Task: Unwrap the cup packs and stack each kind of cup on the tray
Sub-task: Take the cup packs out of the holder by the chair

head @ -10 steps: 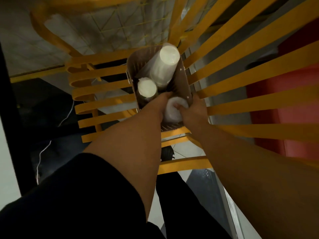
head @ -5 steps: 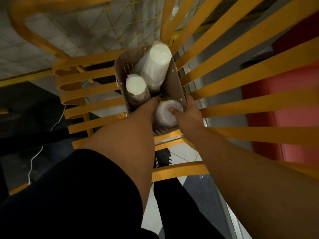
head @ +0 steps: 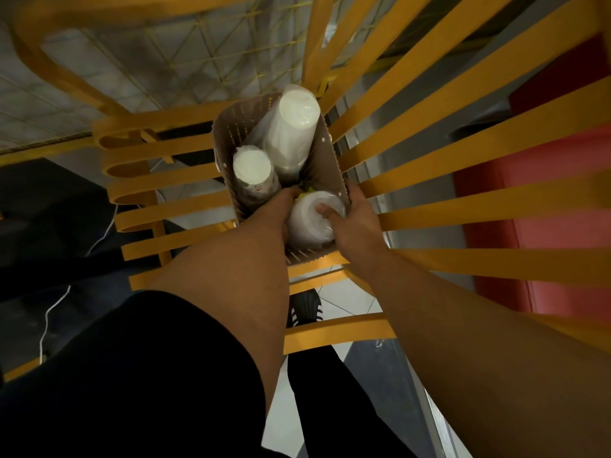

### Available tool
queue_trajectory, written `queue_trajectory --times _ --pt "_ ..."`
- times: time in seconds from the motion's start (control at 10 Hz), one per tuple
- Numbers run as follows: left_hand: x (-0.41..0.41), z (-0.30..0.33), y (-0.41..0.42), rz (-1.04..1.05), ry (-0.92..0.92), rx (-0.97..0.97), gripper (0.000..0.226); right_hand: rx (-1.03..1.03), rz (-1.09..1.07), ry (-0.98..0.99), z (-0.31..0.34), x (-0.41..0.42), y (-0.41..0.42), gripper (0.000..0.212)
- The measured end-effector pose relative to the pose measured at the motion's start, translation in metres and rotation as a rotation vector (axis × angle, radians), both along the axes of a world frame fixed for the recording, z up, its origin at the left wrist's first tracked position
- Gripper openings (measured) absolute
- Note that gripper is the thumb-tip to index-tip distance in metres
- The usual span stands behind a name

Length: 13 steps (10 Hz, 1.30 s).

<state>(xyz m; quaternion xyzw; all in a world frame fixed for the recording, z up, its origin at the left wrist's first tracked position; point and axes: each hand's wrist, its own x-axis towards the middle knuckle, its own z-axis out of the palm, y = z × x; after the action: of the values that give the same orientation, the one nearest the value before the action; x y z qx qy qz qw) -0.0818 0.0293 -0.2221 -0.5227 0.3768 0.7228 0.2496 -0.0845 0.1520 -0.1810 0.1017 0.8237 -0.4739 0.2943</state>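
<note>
Seemingly from straight above, the head view looks down into a brown perforated tray (head: 324, 153) resting on yellow slats (head: 463, 213) that fan out across the right half of the frame. Three stacks of white cups stand inside it. The tall wrapped stack (head: 294, 127) leans toward the upper middle of the frame, its clear film catching light at the top. Just beside it, lower and to the left, stands a shorter wrapped stack (head: 253, 170) with printed marks on its side. The third stack (head: 314, 223) sits at the near end of the tray, in the centre of the frame (its clear wrap looks loose and crumpled round the cups).

Both hands are on this near stack. The right hand (head: 350, 223) wraps around its right side, thumb pressed over the top and fingers reaching the tray's right wall. The left hand (head: 281, 206) reaches down on its left side; its fingertips are hidden between the stacks, so I cannot tell how it is holding.

A black sleeve (head: 132, 375) fills the lower left, and a dark striped shoe (head: 305, 309) shows between the slats below the tray. A red surface (head: 545, 193) lies at the right edge.
</note>
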Motion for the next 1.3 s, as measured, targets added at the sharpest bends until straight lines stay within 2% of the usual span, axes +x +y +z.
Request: queue_trajectory --times 0.1,0.2,0.3,0.4,0.5,0.6,0.8,0.9,1.0,1.1,1.2,1.3 --pt "0.001 0.019 -0.001 0.071 -0.018 0.006 0.043 0.029 0.054 0.052 0.004 -0.002 -0.003 0.071" --pt "0.008 0.033 -0.002 0.046 -0.047 -0.022 0.033 0.057 0.084 0.081 0.014 -0.003 -0.004 0.079" --pt "0.006 0.053 -0.003 0.043 -0.072 -0.021 0.037 0.102 0.096 0.117 0.036 -0.007 -0.003 0.071" --pt "0.002 0.088 -0.001 0.026 -0.02 -0.001 0.047 0.13 0.089 0.147 0.059 -0.011 -0.001 0.066" --pt "0.008 0.115 0.0 0.038 -0.029 0.046 0.046 0.104 0.056 0.203 0.086 -0.011 -0.004 0.055" --pt "0.015 0.143 -0.006 0.019 -0.052 0.106 0.052 0.042 0.012 0.222 0.113 -0.005 -0.008 0.046" --pt "0.023 0.219 -0.024 -0.046 0.02 0.035 0.055 -0.211 -0.147 0.088 0.188 -0.002 -0.03 0.013" --pt "0.031 0.263 -0.041 -0.068 0.092 -0.059 0.053 -0.35 -0.211 0.098 0.235 0.003 -0.046 0.01" --pt "0.044 0.308 -0.06 -0.061 0.184 -0.14 0.053 -0.557 -0.282 0.036 0.284 0.019 -0.07 0.014" --pt "0.072 0.342 -0.08 -0.038 0.249 -0.103 0.062 -0.713 -0.264 -0.034 0.322 0.04 -0.095 0.029" --pt "0.115 0.366 -0.101 0.01 0.307 -0.099 0.068 -0.817 -0.184 -0.047 0.346 0.073 -0.121 0.047" --pt "0.164 0.376 -0.126 0.092 0.304 -0.072 0.068 -0.828 -0.109 -0.079 0.351 0.117 -0.148 0.065"
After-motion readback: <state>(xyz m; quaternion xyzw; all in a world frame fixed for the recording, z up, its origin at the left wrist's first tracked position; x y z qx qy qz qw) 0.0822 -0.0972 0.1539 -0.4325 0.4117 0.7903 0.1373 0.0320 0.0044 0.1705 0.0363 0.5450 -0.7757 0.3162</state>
